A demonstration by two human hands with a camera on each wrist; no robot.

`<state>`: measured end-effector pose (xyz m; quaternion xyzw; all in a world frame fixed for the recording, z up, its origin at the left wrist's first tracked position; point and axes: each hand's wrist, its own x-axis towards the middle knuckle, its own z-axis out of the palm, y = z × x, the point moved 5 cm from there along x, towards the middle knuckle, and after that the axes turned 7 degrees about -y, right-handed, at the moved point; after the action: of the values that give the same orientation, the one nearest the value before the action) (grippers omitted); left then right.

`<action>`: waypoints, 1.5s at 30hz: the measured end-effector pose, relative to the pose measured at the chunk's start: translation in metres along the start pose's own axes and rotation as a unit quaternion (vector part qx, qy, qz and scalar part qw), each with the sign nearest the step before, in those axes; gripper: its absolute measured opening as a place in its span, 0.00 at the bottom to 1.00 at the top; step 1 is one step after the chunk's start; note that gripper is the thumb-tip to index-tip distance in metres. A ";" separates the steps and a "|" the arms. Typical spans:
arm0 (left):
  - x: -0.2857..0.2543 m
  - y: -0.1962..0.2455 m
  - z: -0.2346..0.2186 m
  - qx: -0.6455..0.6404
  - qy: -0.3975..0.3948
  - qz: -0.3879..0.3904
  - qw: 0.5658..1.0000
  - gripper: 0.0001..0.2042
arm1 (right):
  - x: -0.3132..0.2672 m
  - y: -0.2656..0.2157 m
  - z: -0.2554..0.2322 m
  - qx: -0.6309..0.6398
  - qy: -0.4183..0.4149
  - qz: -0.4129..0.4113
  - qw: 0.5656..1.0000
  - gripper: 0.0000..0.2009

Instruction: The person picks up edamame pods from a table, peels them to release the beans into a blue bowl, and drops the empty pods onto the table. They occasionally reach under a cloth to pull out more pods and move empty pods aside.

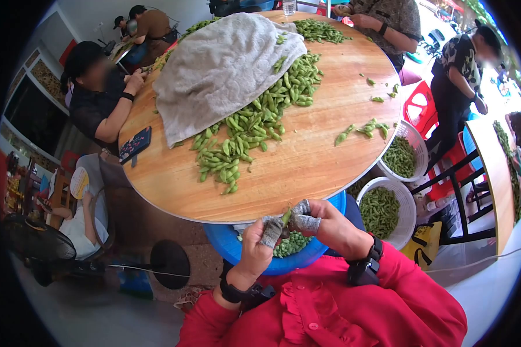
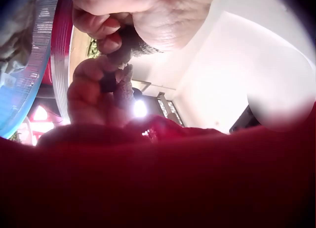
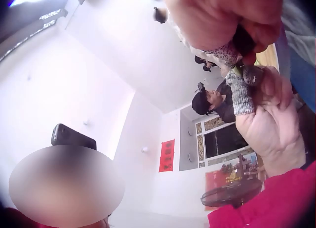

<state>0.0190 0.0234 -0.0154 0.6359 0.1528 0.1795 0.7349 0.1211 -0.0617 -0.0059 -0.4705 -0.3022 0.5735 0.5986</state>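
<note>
Both hands meet over a blue basin (image 1: 212, 236) at the table's near edge. Between them is a green soybean pod (image 1: 286, 217), pinched by the left hand (image 1: 253, 247) and the right hand (image 1: 334, 229). Grey knitted covers wrap some of the fingers and thumbs on each hand. Shelled green beans (image 1: 293, 245) lie in the basin under the hands. In the right wrist view a bit of the pod (image 3: 238, 70) shows between the fingertips; in the left wrist view the fingers hide it.
A pile of pods (image 1: 260, 121) sits on the round wooden table (image 1: 307, 156), partly under a grey towel (image 1: 226, 69). White baskets of pods (image 1: 408, 228) stand at the right. A dark phone (image 1: 136, 144) lies at the left edge. Other people are around the table.
</note>
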 end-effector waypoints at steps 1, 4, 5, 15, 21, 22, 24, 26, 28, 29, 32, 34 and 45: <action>0.000 -0.001 0.000 0.000 -0.001 -0.001 1.000 0.06 | 0.003 0.006 0.000 0.015 0.007 0.011 1.000 0.07; 0.003 -0.003 -0.001 0.033 -0.037 -0.051 0.997 0.07 | 0.007 0.017 -0.005 0.034 0.011 0.031 0.999 0.08; 0.003 0.003 -0.001 0.148 -0.045 -0.002 0.988 0.07 | 0.007 0.019 -0.006 0.036 0.009 0.038 0.999 0.08; 0.000 0.025 0.007 0.390 -0.021 0.206 0.897 0.10 | 0.002 0.007 0.004 0.039 -0.051 -0.089 0.994 0.06; -0.003 -0.014 -0.003 -0.074 -0.010 -0.117 0.990 0.14 | 0.000 -0.003 0.010 -0.090 -0.059 -0.138 0.985 0.05; -0.005 -0.013 -0.005 -0.021 -0.027 -0.123 0.992 0.13 | -0.002 -0.006 0.010 -0.114 -0.065 -0.130 0.983 0.05; -0.006 -0.009 -0.006 0.122 -0.064 -0.070 0.988 0.12 | -0.001 -0.006 0.009 -0.149 -0.067 -0.120 0.979 0.04; -0.010 -0.016 -0.010 0.120 -0.058 -0.085 0.987 0.10 | 0.000 0.002 0.010 -0.170 -0.059 -0.117 0.977 0.03; -0.012 -0.036 -0.015 0.059 -0.029 -0.123 0.990 0.05 | 0.002 0.012 0.009 -0.264 -0.043 -0.133 0.954 0.04; -0.012 -0.043 -0.015 0.010 -0.035 -0.154 0.987 0.05 | 0.003 0.020 0.007 -0.310 -0.034 -0.140 0.940 0.04; -0.011 -0.062 -0.014 -0.028 -0.050 -0.170 0.984 0.07 | 0.002 0.031 0.000 -0.402 0.011 -0.116 0.908 0.06; -0.007 -0.069 -0.010 0.092 -0.053 -0.081 0.991 0.09 | -0.005 0.025 -0.007 -0.427 0.042 -0.112 0.897 0.06; 0.049 0.039 -0.088 0.556 0.109 0.089 0.819 0.07 | -0.082 -0.011 -0.102 -0.508 0.244 -0.003 0.826 0.07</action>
<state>0.0204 0.1280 0.0103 0.9237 0.2480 0.1968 0.2155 0.2047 -0.1625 -0.0194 -0.8316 -0.3963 0.2044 0.3310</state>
